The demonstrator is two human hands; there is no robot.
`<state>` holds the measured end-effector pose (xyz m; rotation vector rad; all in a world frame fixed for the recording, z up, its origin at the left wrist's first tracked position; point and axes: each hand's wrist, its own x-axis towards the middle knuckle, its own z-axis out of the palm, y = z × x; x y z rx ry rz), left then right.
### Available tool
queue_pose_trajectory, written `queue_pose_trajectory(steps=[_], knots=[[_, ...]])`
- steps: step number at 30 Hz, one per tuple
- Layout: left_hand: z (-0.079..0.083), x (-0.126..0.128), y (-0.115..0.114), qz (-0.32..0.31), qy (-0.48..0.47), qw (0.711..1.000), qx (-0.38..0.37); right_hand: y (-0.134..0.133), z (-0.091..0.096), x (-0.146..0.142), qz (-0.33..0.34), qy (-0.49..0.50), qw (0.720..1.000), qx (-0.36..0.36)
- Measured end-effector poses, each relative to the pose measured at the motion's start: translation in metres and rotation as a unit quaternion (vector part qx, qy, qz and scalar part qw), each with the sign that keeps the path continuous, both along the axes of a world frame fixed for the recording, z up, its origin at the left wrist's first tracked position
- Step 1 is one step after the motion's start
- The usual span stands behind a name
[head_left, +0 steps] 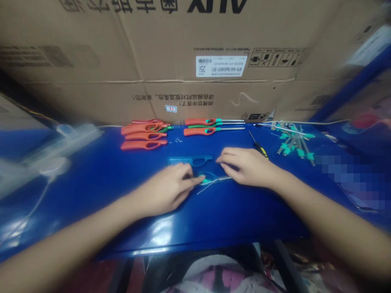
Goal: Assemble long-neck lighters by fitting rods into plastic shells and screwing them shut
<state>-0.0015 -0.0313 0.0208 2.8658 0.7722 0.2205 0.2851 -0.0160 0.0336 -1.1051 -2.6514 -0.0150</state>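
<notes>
My left hand [175, 185] is closed around a translucent blue lighter shell half [210, 176]. Its thumb and finger press at a small green trigger piece [204, 179] in the shell. A thin metal rod [225, 178] and a loose wire [204, 188] stick out to the right of it. Over the rod's far end my right hand [244, 165] is curled, thumb close to the fingertips; anything between them is too small to make out. Just behind the hands lies another blue shell half [200, 160], flat on the blue table [232, 215].
Several orange lighter shells [143, 145] lie at the back left, near small screws [179, 141]. Lighters with metal tubes [214, 130] lie behind. At right are a screwdriver [259, 148] and a pile of green-ended metal tubes [296, 142]. A cardboard wall [165, 87] closes the back.
</notes>
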Motion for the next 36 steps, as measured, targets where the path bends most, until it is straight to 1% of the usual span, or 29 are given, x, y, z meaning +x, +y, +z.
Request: queue_pose_trajectory(steps=[3,6,9,12,14,15,16,18,22,26,30,36], knots=[[0.001,0.000,0.000,0.002,0.009,1.000,0.000,0.011,0.000,0.010,-0.063,-0.010,0.998,-0.001],[0.001,0.000,0.000,0.006,0.020,1.000,0.007,0.021,-0.002,0.020,-0.123,0.014,0.992,-0.009],[0.002,0.000,-0.001,0.006,0.025,1.000,0.014,0.033,-0.004,0.031,-0.203,0.028,0.979,-0.005],[0.002,0.000,-0.001,0.006,0.024,1.000,0.016,0.047,-0.005,0.048,-0.270,0.035,0.962,0.004],[0.002,-0.001,0.000,0.008,0.023,1.000,0.018,0.057,-0.004,0.064,-0.320,0.024,0.947,0.020],[0.001,-0.001,0.000,0.009,0.022,1.000,0.020,0.062,-0.004,0.073,-0.357,0.007,0.934,0.025],[0.000,-0.001,0.001,0.010,0.020,1.000,0.022,0.066,-0.005,0.083,-0.397,-0.013,0.917,0.018],[-0.002,-0.002,0.003,0.007,0.015,0.999,0.028,0.072,-0.008,0.100,-0.438,-0.023,0.899,0.009],[-0.005,-0.003,0.005,0.003,-0.006,0.999,0.048,0.082,-0.020,0.121,-0.471,-0.034,0.881,-0.032],[-0.005,-0.003,0.004,0.001,-0.030,0.998,0.054,0.088,-0.030,0.125,-0.480,-0.037,0.874,-0.058],[-0.003,-0.003,0.003,-0.005,-0.036,0.999,0.036,0.088,-0.027,0.126,-0.493,-0.027,0.868,-0.052],[-0.004,-0.004,0.004,-0.013,-0.042,0.999,0.019,0.087,-0.023,0.127,-0.524,-0.024,0.850,-0.051]])
